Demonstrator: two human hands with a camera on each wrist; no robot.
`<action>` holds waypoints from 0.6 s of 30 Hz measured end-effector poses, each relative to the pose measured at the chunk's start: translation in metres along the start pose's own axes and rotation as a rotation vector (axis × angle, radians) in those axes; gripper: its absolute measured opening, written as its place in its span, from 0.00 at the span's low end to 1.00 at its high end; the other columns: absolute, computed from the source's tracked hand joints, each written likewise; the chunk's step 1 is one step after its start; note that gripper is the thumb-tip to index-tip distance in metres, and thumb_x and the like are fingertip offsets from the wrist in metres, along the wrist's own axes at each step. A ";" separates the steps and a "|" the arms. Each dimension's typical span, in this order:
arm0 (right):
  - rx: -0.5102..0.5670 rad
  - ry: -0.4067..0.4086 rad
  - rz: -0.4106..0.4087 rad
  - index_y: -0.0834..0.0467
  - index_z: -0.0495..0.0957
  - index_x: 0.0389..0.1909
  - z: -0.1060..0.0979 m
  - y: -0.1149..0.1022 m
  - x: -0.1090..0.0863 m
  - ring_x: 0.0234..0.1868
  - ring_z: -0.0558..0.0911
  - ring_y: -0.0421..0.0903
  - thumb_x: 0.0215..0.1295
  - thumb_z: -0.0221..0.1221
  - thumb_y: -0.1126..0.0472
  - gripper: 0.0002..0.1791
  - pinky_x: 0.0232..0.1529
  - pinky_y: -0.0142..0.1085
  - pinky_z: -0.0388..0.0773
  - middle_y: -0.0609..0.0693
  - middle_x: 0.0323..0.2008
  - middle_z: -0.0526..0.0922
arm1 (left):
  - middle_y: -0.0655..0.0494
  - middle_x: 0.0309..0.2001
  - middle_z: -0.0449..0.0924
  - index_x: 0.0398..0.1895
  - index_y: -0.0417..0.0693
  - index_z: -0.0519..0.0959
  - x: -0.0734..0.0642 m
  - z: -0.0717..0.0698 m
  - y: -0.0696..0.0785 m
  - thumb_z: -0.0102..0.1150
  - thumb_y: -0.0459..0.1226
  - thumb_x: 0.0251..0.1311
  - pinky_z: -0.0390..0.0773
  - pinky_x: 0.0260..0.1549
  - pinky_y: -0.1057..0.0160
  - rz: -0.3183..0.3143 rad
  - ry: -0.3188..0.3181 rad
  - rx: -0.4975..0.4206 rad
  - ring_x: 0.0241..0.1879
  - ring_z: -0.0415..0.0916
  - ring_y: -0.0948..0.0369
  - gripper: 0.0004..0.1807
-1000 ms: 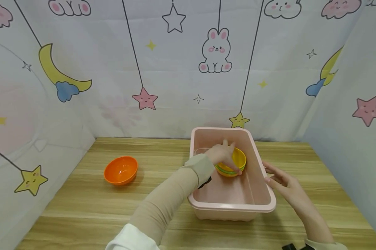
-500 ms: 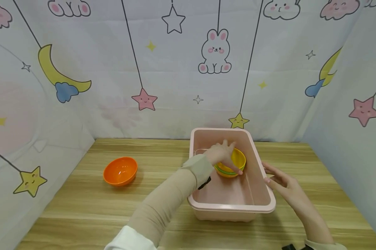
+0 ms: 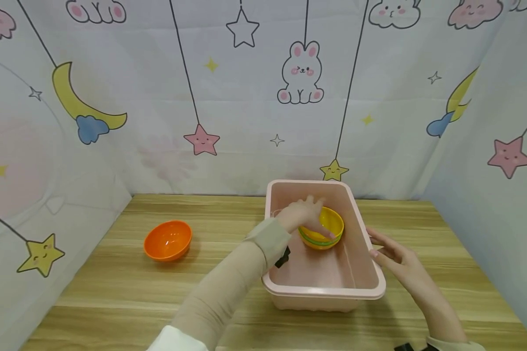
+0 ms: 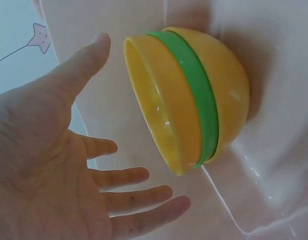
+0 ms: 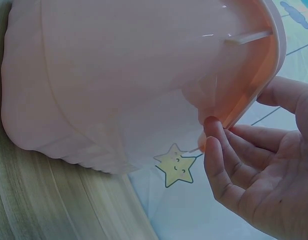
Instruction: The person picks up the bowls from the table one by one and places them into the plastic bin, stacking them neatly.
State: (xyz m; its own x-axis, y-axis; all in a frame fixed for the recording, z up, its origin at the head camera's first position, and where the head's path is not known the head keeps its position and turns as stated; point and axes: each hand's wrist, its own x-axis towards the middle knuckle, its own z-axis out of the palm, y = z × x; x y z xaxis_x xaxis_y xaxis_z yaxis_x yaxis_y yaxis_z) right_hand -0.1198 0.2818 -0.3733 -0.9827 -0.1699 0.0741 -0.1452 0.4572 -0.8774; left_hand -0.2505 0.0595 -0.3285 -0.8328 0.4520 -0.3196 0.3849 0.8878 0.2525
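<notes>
Inside a pink plastic bin (image 3: 325,291), several nested bowls (image 3: 332,220) form a stack, two yellow layers with a green one between them. Over their left side hovers my left hand (image 3: 302,214). In the left wrist view, that hand (image 4: 59,165) has its fingers spread and its thumb apart, with a gap to the yellow rim of the stacked bowls (image 4: 189,95). My right hand (image 3: 399,258) holds the bin's right rim. In the right wrist view, the thumb of the right hand (image 5: 264,170) is at the rim of the bin (image 5: 109,65) and curled fingers lie under it.
An orange bowl (image 3: 168,241) sits by itself on the wooden table (image 3: 114,302), left of the bin. A white cloth backdrop (image 3: 241,107) with printed stars, moons and a rabbit encloses the back and both sides.
My left hand has shifted slightly left and up, off the stacked bowls, which stay in place. The right hand keeps its hold on the bin's rim.
</notes>
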 end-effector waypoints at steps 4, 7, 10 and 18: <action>-0.001 0.002 -0.002 0.52 0.59 0.73 0.001 0.001 0.001 0.50 0.78 0.25 0.72 0.51 0.53 0.30 0.48 0.25 0.76 0.47 0.61 0.73 | 0.49 0.77 0.46 0.77 0.57 0.44 -0.002 -0.002 -0.005 0.62 0.64 0.50 0.62 0.68 0.46 0.007 0.019 -0.018 0.72 0.56 0.45 0.56; 0.002 0.001 -0.003 0.52 0.59 0.72 0.001 0.002 0.001 0.50 0.78 0.26 0.72 0.51 0.53 0.29 0.48 0.25 0.76 0.45 0.60 0.73 | 0.48 0.77 0.46 0.77 0.55 0.45 -0.005 -0.005 -0.005 0.61 0.63 0.52 0.61 0.69 0.46 0.024 0.024 -0.023 0.73 0.55 0.46 0.55; 0.000 0.002 -0.004 0.52 0.59 0.72 0.000 0.003 0.001 0.50 0.78 0.25 0.72 0.51 0.53 0.29 0.48 0.25 0.76 0.44 0.60 0.73 | 0.48 0.76 0.48 0.77 0.53 0.47 -0.010 -0.008 -0.004 0.59 0.63 0.53 0.62 0.69 0.48 0.053 0.026 -0.020 0.72 0.56 0.48 0.54; -0.004 0.002 -0.005 0.51 0.59 0.73 0.000 0.004 0.002 0.50 0.78 0.26 0.73 0.51 0.53 0.29 0.48 0.25 0.76 0.45 0.61 0.73 | 0.49 0.74 0.54 0.76 0.50 0.50 -0.021 -0.016 -0.001 0.55 0.66 0.55 0.64 0.68 0.51 0.104 0.080 0.008 0.72 0.58 0.50 0.52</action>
State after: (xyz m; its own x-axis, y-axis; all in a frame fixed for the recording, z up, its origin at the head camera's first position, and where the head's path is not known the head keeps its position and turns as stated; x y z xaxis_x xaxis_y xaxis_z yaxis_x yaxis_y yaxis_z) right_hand -0.1219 0.2829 -0.3768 -0.9822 -0.1705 0.0792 -0.1504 0.4599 -0.8751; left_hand -0.2399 0.0474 -0.3077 -0.8170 0.5338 -0.2180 0.4741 0.8371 0.2730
